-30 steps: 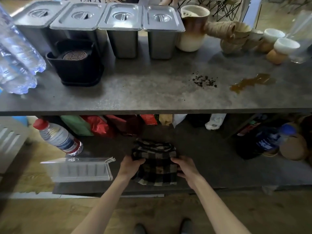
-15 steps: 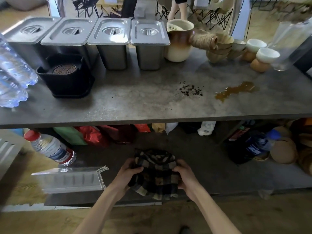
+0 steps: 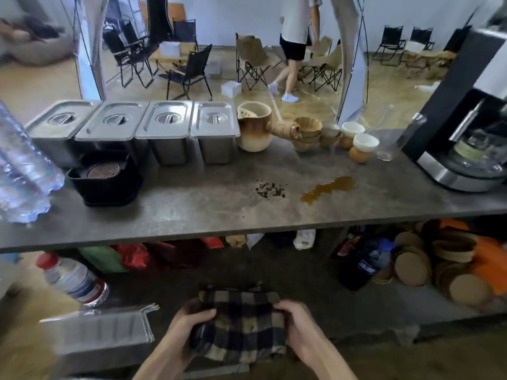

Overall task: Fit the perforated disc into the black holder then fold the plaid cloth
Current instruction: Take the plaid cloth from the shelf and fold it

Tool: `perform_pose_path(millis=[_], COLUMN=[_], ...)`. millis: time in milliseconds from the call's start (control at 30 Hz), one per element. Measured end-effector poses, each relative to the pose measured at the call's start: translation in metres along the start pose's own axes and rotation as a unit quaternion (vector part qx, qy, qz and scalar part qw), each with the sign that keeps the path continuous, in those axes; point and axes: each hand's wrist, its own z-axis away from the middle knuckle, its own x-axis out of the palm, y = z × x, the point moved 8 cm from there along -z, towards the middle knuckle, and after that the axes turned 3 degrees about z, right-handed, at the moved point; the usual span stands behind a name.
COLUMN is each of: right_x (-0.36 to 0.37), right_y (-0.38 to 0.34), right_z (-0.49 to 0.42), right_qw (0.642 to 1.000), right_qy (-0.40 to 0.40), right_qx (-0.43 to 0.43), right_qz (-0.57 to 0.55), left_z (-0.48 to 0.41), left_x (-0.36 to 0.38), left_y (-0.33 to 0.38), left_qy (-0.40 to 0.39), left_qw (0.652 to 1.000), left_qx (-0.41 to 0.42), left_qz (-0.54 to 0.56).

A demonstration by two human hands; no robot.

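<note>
The plaid cloth (image 3: pixel 241 322), dark and tan checked, is bunched in a folded bundle over the lower shelf, held between both hands. My left hand (image 3: pixel 189 322) grips its left edge and my right hand (image 3: pixel 299 327) grips its right edge. On the counter's left stands the black holder (image 3: pixel 107 185), with the round perforated disc (image 3: pixel 104 170) lying inside its top.
Four lidded steel pans (image 3: pixel 162 124) line the counter's back, beside a ceramic pot (image 3: pixel 255 127) and stacked cups (image 3: pixel 356 144). Coffee grounds (image 3: pixel 270 190) and a brown spill (image 3: pixel 327 187) mark the counter. A coffee machine (image 3: pixel 466 127) stands right. Water bottles (image 3: pixel 22 165) left; clear trays (image 3: pixel 98 330) on the lower shelf.
My head has tilted up, so the counter and room show more. Both hands have lifted the cloth slightly off the lower shelf and keep holding it.
</note>
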Motion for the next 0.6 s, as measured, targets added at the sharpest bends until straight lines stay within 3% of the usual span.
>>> perform_pose_path(millis=[267,600], right_x=[0.003,0.021], right_y=[-0.052,-0.119], right_z=[0.059,0.133], right_qw=[0.996,0.977], right_qy=[-0.029,-0.103], right_qx=[-0.084,-0.186], right_qz=[-0.031,0.019], left_z=[0.047,0.094], left_x=[0.024,0.057], left_y=[0.05,0.112], left_qy=[-0.025,-0.046], left_qw=[0.997,0.99], left_qx=[0.067,0.136], left_qz=[-0.009,0.003])
